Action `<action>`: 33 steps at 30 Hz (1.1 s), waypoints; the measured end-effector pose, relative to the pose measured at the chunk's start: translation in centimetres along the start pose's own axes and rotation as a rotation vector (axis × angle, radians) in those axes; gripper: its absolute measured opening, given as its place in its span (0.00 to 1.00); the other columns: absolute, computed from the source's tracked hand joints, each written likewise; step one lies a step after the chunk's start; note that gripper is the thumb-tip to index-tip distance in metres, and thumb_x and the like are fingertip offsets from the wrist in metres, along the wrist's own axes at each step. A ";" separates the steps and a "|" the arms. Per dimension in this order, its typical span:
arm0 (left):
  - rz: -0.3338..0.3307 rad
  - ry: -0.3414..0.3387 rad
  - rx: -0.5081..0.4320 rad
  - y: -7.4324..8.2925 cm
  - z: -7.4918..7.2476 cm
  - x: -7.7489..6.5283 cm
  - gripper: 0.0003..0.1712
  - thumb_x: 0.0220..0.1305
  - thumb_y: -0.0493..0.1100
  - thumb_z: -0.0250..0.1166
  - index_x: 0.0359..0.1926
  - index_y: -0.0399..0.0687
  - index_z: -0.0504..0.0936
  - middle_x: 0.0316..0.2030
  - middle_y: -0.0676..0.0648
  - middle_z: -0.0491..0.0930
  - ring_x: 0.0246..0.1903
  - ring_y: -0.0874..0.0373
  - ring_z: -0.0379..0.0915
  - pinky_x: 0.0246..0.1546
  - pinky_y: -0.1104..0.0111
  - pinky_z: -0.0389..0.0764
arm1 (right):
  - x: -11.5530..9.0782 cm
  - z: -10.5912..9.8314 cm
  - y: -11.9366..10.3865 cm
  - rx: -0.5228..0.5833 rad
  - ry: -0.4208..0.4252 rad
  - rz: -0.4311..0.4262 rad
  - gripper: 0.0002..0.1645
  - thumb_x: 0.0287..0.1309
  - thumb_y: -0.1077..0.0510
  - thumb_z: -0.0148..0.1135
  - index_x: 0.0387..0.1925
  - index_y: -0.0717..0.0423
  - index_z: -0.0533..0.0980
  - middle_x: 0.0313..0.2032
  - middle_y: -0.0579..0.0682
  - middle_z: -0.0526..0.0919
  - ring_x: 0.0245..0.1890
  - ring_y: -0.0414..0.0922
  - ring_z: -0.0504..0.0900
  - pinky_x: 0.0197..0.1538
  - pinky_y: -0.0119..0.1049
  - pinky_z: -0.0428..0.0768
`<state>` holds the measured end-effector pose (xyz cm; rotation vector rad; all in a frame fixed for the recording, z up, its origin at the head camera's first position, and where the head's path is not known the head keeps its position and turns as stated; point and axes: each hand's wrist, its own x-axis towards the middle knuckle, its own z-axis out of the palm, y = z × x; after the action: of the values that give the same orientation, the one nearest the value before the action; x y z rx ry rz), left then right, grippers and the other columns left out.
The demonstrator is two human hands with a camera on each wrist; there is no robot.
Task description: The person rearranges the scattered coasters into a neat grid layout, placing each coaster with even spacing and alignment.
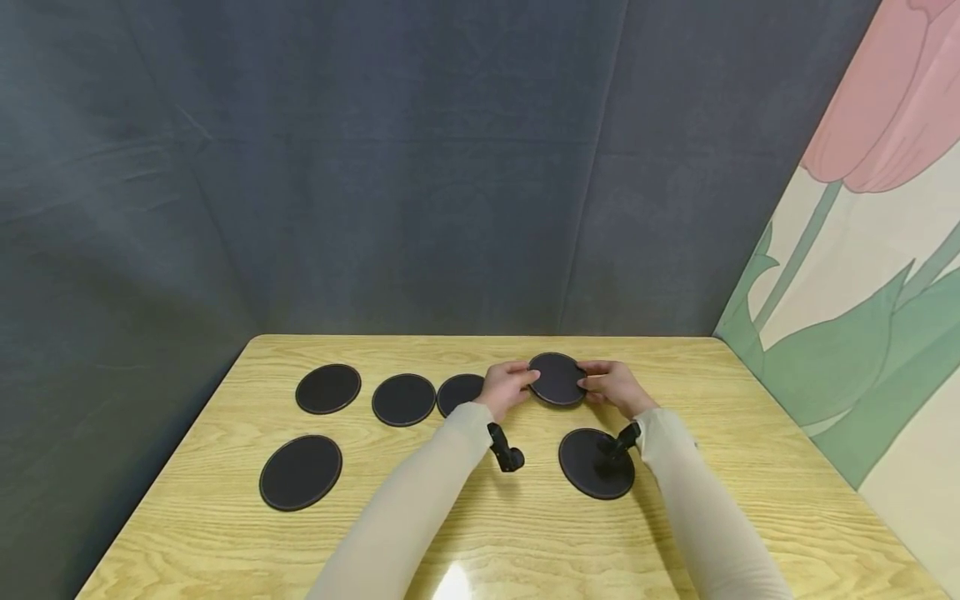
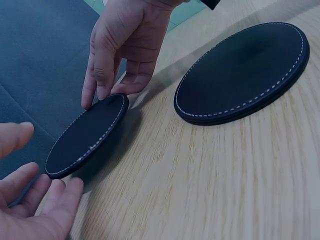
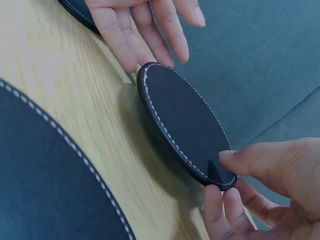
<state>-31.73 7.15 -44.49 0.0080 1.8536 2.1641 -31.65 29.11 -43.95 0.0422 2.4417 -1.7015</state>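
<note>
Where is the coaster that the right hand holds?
In the head view, the held coaster is right of centre near the table's far edge, between the left hand and right hand.

4 discs (image 1: 327,388) lie left on the table (image 1: 360,533), 1 disc (image 1: 585,467) right; between hands (image 1: 504,388) (image 1: 612,387), another disc (image 1: 557,381) seems raised.

The head camera looks forward and down across the desk (image 1: 525,533) toward the curtain (image 1: 420,167). The left and right wrist cameras face the black disc (image 3: 185,120) obliquely, at close range, from opposite sides. Both wrist views share that disc, the left hand (image 1: 504,390) and the right hand (image 1: 617,387).
</note>
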 end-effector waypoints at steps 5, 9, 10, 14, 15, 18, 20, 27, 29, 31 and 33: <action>0.021 0.039 -0.044 -0.1 -0.7 0.2 0.25 0.62 0.33 0.65 0.61 0.34 0.74 0.56 0.37 0.75 0.54 0.45 0.77 0.54 0.58 0.79 | -0.1 0.6 -0.5 0.037 0.004 -0.003 0.31 0.61 0.68 0.58 0.66 0.70 0.64 0.60 0.67 0.70 0.28 0.31 0.76 0.35 0.25 0.81; 0.054 0.065 -0.030 -0.1 -1.2 -0.1 0.24 0.60 0.29 0.64 0.59 0.34 0.76 0.53 0.36 0.75 0.49 0.45 0.79 0.52 0.58 0.80 | -0.4 1.2 -1.0 0.045 0.018 -0.010 0.31 0.61 0.68 0.59 0.66 0.69 0.65 0.60 0.68 0.70 0.27 0.31 0.77 0.34 0.23 0.80; 0.062 0.071 -0.027 -0.1 -1.3 -0.2 0.23 0.60 0.28 0.64 0.58 0.34 0.77 0.53 0.36 0.75 0.48 0.46 0.80 0.52 0.58 0.81 | -0.4 1.3 -1.1 0.042 0.020 -0.014 0.31 0.61 0.68 0.59 0.66 0.69 0.65 0.61 0.69 0.69 0.28 0.30 0.77 0.35 0.23 0.80; 0.109 0.101 0.019 0.1 -1.7 -0.7 0.23 0.58 0.25 0.63 0.56 0.33 0.78 0.52 0.35 0.75 0.43 0.47 0.82 0.50 0.59 0.82 | -0.6 1.8 -1.6 0.050 0.018 -0.028 0.31 0.62 0.68 0.59 0.66 0.69 0.65 0.64 0.71 0.65 0.33 0.29 0.79 0.42 0.24 0.81; 0.119 0.108 0.033 0.2 -1.8 -0.8 0.22 0.58 0.24 0.63 0.55 0.33 0.79 0.51 0.35 0.75 0.42 0.47 0.82 0.49 0.59 0.82 | -0.7 1.9 -1.7 0.059 0.017 -0.029 0.31 0.62 0.68 0.59 0.66 0.69 0.65 0.65 0.71 0.64 0.35 0.29 0.79 0.44 0.25 0.81; 0.144 0.125 0.080 0.4 -2.1 -1.2 0.22 0.58 0.24 0.63 0.54 0.33 0.79 0.50 0.36 0.75 0.38 0.50 0.82 0.48 0.58 0.82 | -0.8 2.2 -2.0 0.079 0.007 -0.032 0.32 0.61 0.68 0.59 0.66 0.68 0.65 0.66 0.69 0.64 0.36 0.30 0.79 0.46 0.26 0.81; 0.153 0.123 0.094 0.5 -2.4 -1.2 0.22 0.58 0.24 0.63 0.54 0.34 0.80 0.49 0.37 0.75 0.37 0.53 0.82 0.48 0.58 0.83 | -0.8 2.4 -2.1 0.082 0.003 -0.042 0.32 0.61 0.68 0.59 0.67 0.68 0.64 0.66 0.68 0.64 0.36 0.30 0.79 0.46 0.27 0.81; 0.171 0.088 0.114 0.8 -3.2 -1.6 0.23 0.57 0.24 0.64 0.56 0.32 0.78 0.48 0.35 0.73 0.36 0.52 0.81 0.41 0.64 0.85 | -1.0 2.8 -2.3 0.078 -0.006 -0.102 0.34 0.61 0.69 0.60 0.67 0.70 0.62 0.59 0.67 0.64 0.36 0.31 0.77 0.43 0.24 0.80; 0.166 0.076 0.109 0.8 -3.5 -1.7 0.23 0.58 0.25 0.63 0.57 0.32 0.77 0.49 0.34 0.72 0.39 0.48 0.81 0.43 0.63 0.84 | -1.0 2.9 -2.3 0.080 -0.005 -0.104 0.34 0.60 0.69 0.60 0.68 0.70 0.62 0.59 0.66 0.65 0.36 0.32 0.77 0.43 0.23 0.79; 0.163 0.070 0.104 0.9 -3.6 -1.7 0.24 0.58 0.25 0.64 0.57 0.32 0.77 0.49 0.34 0.72 0.41 0.46 0.81 0.44 0.62 0.84 | -1.0 3.1 -2.4 0.073 -0.009 -0.107 0.35 0.60 0.68 0.60 0.68 0.70 0.61 0.59 0.66 0.65 0.36 0.32 0.77 0.43 0.22 0.79; 0.167 0.071 0.111 1.0 -3.8 -1.9 0.24 0.57 0.25 0.64 0.57 0.32 0.77 0.49 0.34 0.73 0.41 0.46 0.81 0.44 0.62 0.84 | -1.1 3.1 -2.5 0.061 -0.009 -0.105 0.35 0.60 0.68 0.60 0.68 0.69 0.62 0.59 0.66 0.65 0.36 0.32 0.77 0.42 0.22 0.79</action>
<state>-30.85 2.95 -43.83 0.1147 2.0790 2.1926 -30.48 25.38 -42.53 -0.0870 2.4245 -1.8151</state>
